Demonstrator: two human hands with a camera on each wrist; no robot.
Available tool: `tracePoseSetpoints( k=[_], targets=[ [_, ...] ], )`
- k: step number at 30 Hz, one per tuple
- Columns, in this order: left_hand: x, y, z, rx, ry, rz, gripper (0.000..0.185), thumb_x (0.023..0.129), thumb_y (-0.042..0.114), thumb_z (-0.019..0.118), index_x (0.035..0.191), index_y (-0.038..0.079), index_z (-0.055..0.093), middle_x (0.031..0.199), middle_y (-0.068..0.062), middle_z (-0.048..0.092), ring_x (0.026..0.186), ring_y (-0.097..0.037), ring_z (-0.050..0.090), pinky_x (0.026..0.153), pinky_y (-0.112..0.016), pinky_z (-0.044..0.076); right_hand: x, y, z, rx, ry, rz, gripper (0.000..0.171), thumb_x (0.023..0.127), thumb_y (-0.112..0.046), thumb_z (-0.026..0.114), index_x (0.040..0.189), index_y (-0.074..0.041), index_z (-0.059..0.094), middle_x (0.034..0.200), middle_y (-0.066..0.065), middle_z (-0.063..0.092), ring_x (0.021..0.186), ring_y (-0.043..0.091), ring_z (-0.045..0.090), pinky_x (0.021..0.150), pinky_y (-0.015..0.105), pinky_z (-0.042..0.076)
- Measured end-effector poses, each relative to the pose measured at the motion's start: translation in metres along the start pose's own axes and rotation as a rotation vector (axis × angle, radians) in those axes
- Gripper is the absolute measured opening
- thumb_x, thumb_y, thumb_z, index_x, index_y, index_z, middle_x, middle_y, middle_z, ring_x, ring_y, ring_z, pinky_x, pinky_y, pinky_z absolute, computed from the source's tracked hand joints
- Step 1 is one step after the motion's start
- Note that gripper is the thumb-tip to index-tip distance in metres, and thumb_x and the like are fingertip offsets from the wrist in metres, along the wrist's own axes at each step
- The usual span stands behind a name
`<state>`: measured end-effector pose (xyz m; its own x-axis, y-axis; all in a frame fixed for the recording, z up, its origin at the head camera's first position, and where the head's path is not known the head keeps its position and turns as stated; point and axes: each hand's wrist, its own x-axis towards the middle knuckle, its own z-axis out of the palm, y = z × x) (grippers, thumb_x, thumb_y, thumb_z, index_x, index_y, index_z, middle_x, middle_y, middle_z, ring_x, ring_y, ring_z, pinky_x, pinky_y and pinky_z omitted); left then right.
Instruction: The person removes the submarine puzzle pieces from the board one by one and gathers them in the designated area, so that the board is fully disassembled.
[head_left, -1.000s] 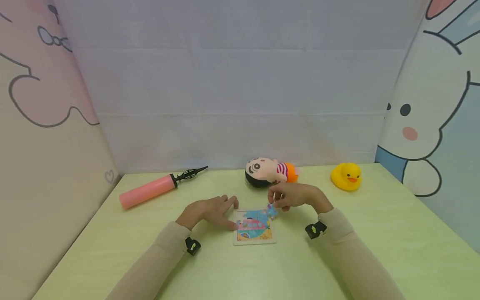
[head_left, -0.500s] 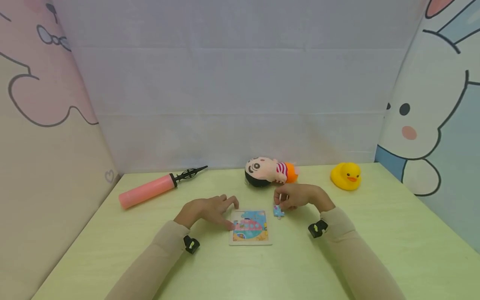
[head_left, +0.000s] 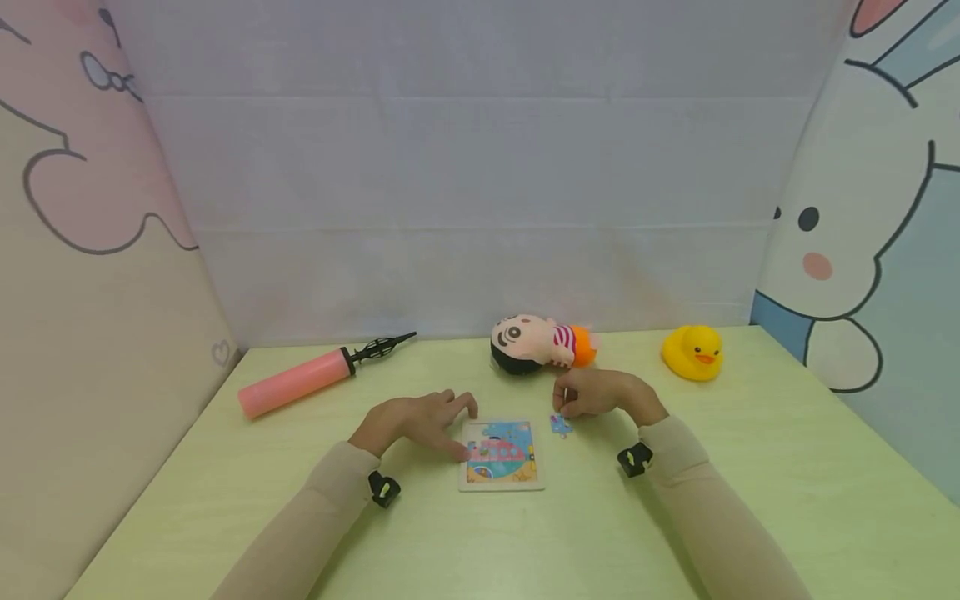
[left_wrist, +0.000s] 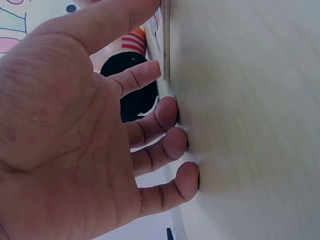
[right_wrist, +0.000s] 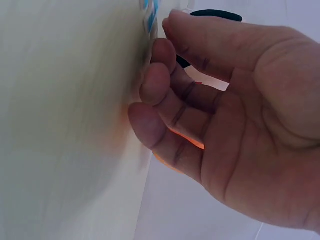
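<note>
A small square jigsaw puzzle (head_left: 501, 467) in a pale wooden frame lies mid-table, its picture in blue, pink and teal. My left hand (head_left: 420, 423) rests at its left side, thumb at the left edge and index fingertip near the upper left corner. In the left wrist view, that hand's other fingertips (left_wrist: 187, 180) touch the table beside the board's edge (left_wrist: 166, 45). Right of the board, my right hand (head_left: 596, 393) pinches the upper edge of a loose blue puzzle piece (head_left: 561, 426). The right wrist view shows this piece (right_wrist: 150, 17) edge-on, low against the table.
A doll (head_left: 528, 343) with black hair and striped top lies behind the puzzle. Back left is a pink hand pump (head_left: 296, 383) with a black nozzle. A yellow rubber duck (head_left: 692, 353) sits back right. Walls enclose the table at back and sides.
My right hand has drawn the puzzle piece from the board's upper right corner off to the right and down to the table. The board has shifted slightly left, my left hand staying at it.
</note>
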<state>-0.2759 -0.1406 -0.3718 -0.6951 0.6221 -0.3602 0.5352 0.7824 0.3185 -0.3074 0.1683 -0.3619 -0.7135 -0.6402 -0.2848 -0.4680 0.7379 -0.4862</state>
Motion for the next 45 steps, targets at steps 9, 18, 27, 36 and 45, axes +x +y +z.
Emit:
tracePoseSetpoints(
  k=[9, 18, 27, 36, 45],
  targets=[
    [0.001, 0.001, 0.001, -0.013, 0.002, -0.018, 0.055, 0.09, 0.048, 0.071, 0.129, 0.023, 0.04, 0.115, -0.007, 0.047, 0.105, -0.023, 0.049, 0.091, -0.044, 0.041, 0.006, -0.01, 0.004, -0.027, 0.003, -0.077, 0.003, 0.096, -0.008, 0.064, 0.098, -0.007, 0.062, 0.086, -0.001, 0.059, 0.074, 0.01, 0.051, 0.069, 0.026, 0.043],
    [0.002, 0.002, 0.001, -0.01, 0.004, -0.026, 0.056, 0.089, 0.048, 0.072, 0.129, 0.025, 0.04, 0.114, -0.006, 0.047, 0.104, -0.023, 0.05, 0.091, -0.044, 0.042, 0.015, -0.032, 0.014, -0.083, -0.006, -0.151, 0.003, 0.097, -0.015, 0.066, 0.097, -0.013, 0.064, 0.082, -0.005, 0.059, 0.066, 0.006, 0.05, 0.063, 0.024, 0.042],
    [0.003, 0.001, 0.001, -0.021, 0.008, -0.042, 0.056, 0.088, 0.049, 0.073, 0.128, 0.026, 0.041, 0.11, -0.005, 0.047, 0.101, -0.022, 0.051, 0.088, -0.044, 0.044, 0.02, -0.051, 0.025, -0.011, -0.044, -0.119, 0.022, 0.098, -0.01, 0.063, 0.119, -0.016, 0.06, 0.078, 0.0, 0.058, 0.059, 0.012, 0.051, 0.056, 0.027, 0.045],
    [0.004, 0.001, 0.0, -0.014, 0.008, -0.042, 0.056, 0.087, 0.048, 0.074, 0.126, 0.026, 0.041, 0.109, -0.004, 0.047, 0.099, -0.022, 0.051, 0.087, -0.044, 0.044, 0.022, -0.064, 0.032, -0.068, -0.083, -0.164, 0.028, 0.098, -0.012, 0.064, 0.125, -0.019, 0.058, 0.072, -0.004, 0.05, 0.064, 0.009, 0.047, 0.064, 0.025, 0.039],
    [0.003, 0.001, 0.0, -0.003, 0.011, -0.036, 0.055, 0.088, 0.048, 0.073, 0.126, 0.026, 0.041, 0.112, -0.005, 0.048, 0.102, -0.023, 0.052, 0.088, -0.045, 0.044, 0.023, -0.072, 0.037, -0.063, -0.082, -0.156, 0.029, 0.099, -0.012, 0.063, 0.127, -0.019, 0.057, 0.076, -0.003, 0.05, 0.07, 0.009, 0.047, 0.068, 0.026, 0.039]
  ],
)
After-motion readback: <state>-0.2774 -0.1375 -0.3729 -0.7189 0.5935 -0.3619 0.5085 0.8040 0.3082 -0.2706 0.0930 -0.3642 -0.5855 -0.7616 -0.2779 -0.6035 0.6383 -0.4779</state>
